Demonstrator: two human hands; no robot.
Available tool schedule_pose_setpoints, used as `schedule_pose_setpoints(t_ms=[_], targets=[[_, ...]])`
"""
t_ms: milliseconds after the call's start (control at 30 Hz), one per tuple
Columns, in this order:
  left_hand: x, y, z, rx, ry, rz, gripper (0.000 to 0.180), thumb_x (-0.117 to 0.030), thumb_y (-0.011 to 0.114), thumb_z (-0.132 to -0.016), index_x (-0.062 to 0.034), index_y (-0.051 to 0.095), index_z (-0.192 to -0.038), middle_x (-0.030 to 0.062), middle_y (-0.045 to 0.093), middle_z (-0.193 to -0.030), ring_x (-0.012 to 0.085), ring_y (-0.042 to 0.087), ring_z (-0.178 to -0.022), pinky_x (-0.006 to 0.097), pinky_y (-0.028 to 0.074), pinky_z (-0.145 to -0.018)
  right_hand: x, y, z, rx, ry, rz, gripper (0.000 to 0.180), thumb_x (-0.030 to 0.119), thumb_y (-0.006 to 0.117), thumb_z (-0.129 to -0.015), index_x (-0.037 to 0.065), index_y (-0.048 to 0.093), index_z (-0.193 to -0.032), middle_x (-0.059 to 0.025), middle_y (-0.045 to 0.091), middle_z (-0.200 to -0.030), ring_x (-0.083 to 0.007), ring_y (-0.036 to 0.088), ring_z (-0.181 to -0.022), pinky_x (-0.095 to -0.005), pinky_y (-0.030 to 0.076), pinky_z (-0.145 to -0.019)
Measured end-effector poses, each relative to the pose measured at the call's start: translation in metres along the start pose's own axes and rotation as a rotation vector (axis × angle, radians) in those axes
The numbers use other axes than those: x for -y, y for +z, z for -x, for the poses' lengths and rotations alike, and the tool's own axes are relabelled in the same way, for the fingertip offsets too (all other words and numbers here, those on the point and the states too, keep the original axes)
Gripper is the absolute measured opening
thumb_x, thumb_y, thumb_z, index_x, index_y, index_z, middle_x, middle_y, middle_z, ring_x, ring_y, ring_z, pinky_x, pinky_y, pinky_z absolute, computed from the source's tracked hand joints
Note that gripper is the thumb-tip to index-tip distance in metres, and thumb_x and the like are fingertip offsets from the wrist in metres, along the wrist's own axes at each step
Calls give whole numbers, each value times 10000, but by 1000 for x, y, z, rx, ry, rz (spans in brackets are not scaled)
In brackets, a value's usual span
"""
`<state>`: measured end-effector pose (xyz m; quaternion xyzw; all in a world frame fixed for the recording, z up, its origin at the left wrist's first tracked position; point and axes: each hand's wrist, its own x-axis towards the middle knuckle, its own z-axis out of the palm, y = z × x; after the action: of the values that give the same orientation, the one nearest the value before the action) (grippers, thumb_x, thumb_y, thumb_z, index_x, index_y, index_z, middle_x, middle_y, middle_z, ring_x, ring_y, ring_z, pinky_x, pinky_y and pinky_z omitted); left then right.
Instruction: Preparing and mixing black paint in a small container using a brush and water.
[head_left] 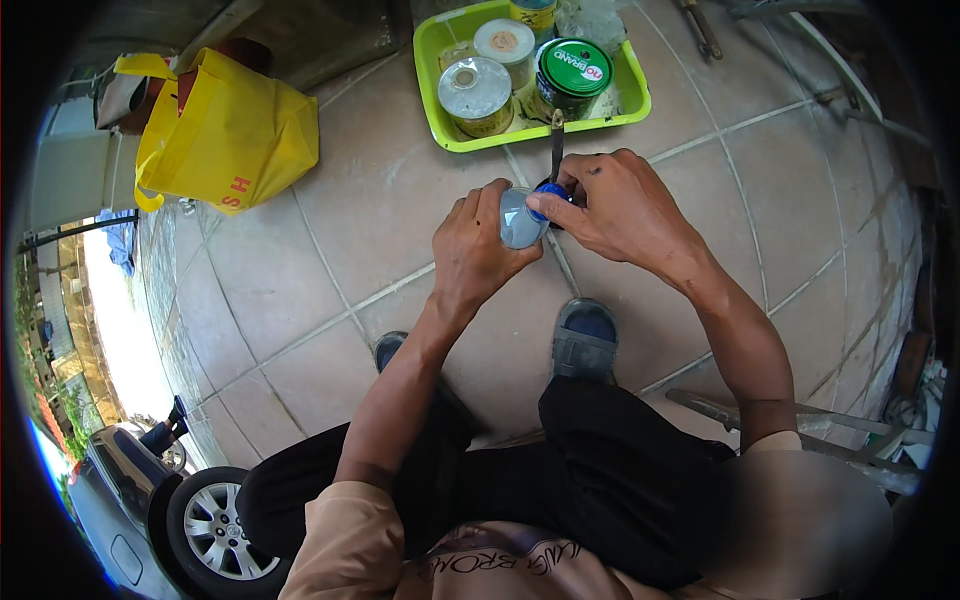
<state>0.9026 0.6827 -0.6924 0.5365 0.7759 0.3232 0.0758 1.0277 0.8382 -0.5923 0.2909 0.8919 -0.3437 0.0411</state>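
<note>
My left hand (pixel 468 245) is wrapped round a clear plastic bottle (pixel 519 224) that looks whitish inside. A blue cap (pixel 547 194) sits at the bottle's upper right end, and the fingers of my right hand (pixel 622 208) are closed on it. The bottle is tilted, with its cap end toward my right hand. Just beyond my right fingers, a slim dark handle (pixel 557 143) points away and reaches the tray's near rim; its lower end is hidden by the hand and bottle.
A lime-green tray (pixel 447 125) holds a silver-lidded tin (pixel 476 90), a green-lidded tin (pixel 574 70) and other containers. A yellow bag (pixel 232 130) stands at the left on the tiled floor (pixel 380 180). My sandalled foot (pixel 585 340) is near the bottle; a car wheel (pixel 225 530) shows lower left.
</note>
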Motion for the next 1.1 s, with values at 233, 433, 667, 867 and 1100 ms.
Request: schedule_pose_setpoints(t_ms=[233, 433, 667, 867, 1100], targets=[[8, 3, -5, 166, -50, -11, 624, -242, 848, -636, -57, 603, -1179, 168, 698, -967, 354, 701, -878, 431, 573, -774, -23, 1, -4, -87, -243, -122, 288, 158, 714, -885, -20, 667, -1106, -227, 698, -944, -394, 677, -881, -444, 529, -831], [12, 5, 3, 415, -125, -145, 637, -290, 845, -618, -42, 612, -1157, 172, 714, -973, 347, 716, -864, 429, 576, -762, -51, -9, -9, -222, -92, -270, 317, 166, 736, -882, 33, 668, -1161, -161, 688, -885, -264, 616, -708, -387, 516, -710], [13, 18, 2, 595, -189, -249, 622, -329, 851, -589, -19, 610, -1072, 180, 719, -920, 350, 717, -821, 419, 579, -729, -90, 12, 11, -280, 70, -396, 333, 205, 752, -886, 45, 670, -1166, -115, 696, -907, -175, 587, -684, -347, 511, -673], [12, 22, -3, 672, -191, -316, 570, -337, 831, -595, -20, 620, -1019, 189, 720, -900, 346, 718, -794, 416, 580, -718, -115, 25, 26, -279, 192, -435, 303, 189, 750, -887, 55, 678, -1150, -84, 701, -993, -151, 562, -662, -324, 505, -664], [6, 25, -12, 729, -177, -352, 568, -353, 832, -601, -16, 626, -1008, 187, 724, -887, 344, 723, -800, 413, 584, -723, -121, 27, 29, -281, 246, -453, 299, 183, 747, -886, 69, 678, -1153, -71, 703, -1005, -125, 547, -664, -318, 506, -674]])
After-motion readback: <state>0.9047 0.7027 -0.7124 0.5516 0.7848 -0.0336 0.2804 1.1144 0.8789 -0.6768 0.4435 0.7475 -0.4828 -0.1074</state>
